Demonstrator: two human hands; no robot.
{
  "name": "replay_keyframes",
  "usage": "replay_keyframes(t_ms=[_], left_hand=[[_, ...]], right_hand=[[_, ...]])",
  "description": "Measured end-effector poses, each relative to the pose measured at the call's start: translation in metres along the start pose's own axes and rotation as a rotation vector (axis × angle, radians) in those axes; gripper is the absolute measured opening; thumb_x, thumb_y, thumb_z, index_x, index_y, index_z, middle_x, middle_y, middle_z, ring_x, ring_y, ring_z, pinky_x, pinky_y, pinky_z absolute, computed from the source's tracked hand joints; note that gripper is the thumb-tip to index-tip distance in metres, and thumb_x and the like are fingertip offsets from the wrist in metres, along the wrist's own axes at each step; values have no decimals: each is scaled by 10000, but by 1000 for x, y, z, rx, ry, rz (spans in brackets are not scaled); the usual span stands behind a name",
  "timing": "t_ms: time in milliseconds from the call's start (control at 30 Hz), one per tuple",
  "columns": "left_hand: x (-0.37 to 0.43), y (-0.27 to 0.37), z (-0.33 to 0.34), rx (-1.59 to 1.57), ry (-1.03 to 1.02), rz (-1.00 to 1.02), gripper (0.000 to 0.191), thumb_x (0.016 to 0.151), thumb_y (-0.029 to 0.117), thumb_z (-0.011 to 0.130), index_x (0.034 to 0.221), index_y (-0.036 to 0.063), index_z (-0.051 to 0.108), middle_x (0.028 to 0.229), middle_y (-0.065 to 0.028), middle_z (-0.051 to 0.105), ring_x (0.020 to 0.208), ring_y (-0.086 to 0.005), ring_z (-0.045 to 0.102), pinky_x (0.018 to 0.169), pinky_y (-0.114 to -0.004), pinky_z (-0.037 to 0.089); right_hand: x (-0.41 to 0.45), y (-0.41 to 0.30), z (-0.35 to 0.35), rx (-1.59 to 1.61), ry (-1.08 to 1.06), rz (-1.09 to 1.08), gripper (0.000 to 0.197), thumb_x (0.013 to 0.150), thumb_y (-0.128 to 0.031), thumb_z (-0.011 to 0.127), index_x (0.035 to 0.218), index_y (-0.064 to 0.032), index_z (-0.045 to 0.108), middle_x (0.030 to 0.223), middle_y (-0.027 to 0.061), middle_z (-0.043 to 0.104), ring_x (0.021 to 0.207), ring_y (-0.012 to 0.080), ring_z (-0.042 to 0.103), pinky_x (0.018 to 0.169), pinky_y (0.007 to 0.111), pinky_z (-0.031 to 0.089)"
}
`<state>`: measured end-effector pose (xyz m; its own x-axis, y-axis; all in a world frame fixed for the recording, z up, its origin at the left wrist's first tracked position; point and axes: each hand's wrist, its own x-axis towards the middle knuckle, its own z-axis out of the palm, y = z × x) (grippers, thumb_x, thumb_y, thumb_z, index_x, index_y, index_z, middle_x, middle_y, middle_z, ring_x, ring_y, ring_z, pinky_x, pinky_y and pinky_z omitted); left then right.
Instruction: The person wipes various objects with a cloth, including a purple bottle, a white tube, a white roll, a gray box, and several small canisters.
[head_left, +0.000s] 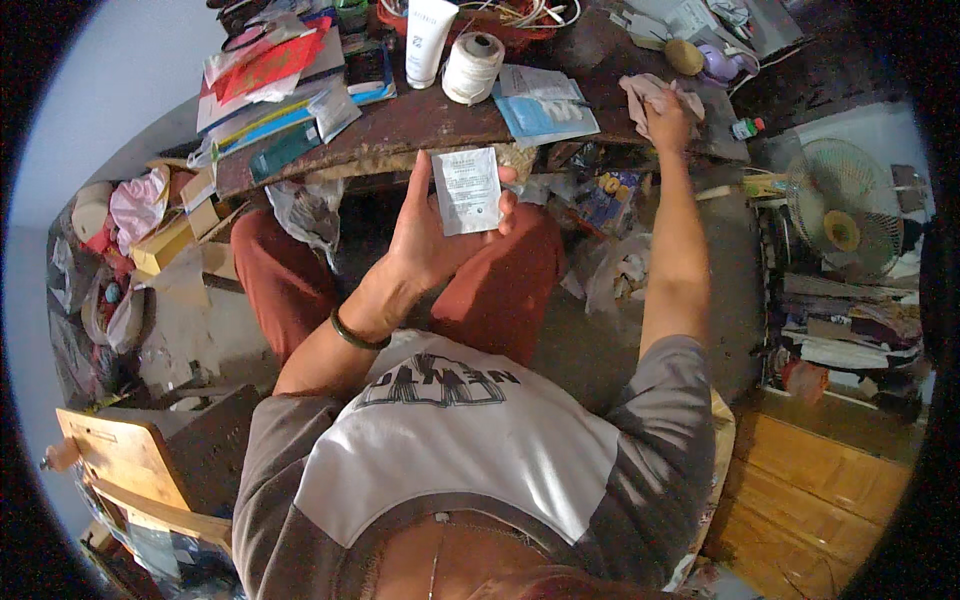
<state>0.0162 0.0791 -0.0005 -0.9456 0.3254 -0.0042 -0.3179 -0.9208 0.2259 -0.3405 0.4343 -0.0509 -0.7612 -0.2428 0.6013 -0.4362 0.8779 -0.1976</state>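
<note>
A small white sachet (469, 191) with printed text lies upright in my left hand (435, 232), held between the thumb and fingers above my lap. My right hand (669, 120) is stretched out to the far right of the dark wooden table (405, 139), gripping a crumpled pinkish cloth (639, 96) that touches the tabletop. Between the two hands, a blue-and-white flat packet (544, 120) rests near the table's front edge. Behind the sachet stand a white squeeze tube (429, 45) and a spool of white twine (472, 67).
Papers and a red envelope (274, 64) pile up at the table's left. A purple object (720, 64) and a small green bottle with a red cap (747, 129) sit beyond my right hand. An electric fan (844, 210) stands at right; cardboard boxes (165, 240) lie at left.
</note>
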Motion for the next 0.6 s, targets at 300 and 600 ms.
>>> replay_keyframes(t_ms=[300, 600], left_hand=[[-6, 4, -20, 38, 65, 59, 811, 907, 692, 264, 1267, 0, 484, 1234, -175, 561, 1134, -290, 538, 882, -376, 423], [-10, -9, -33, 193, -11, 97, 684, 936, 643, 288, 1358, 119, 410, 1287, -99, 523, 1142, -251, 543, 960, -411, 459]], right_hand=[[-95, -214, -163, 310, 296, 117, 458, 787, -214, 744, 1146, 15, 576, 1089, 145, 643, 1011, 231, 595, 902, 365, 455], [-161, -368, -112, 482, -72, -185, 438, 721, -206, 746, 1095, -39, 592, 1172, 167, 492, 1059, 361, 497, 911, 442, 399]])
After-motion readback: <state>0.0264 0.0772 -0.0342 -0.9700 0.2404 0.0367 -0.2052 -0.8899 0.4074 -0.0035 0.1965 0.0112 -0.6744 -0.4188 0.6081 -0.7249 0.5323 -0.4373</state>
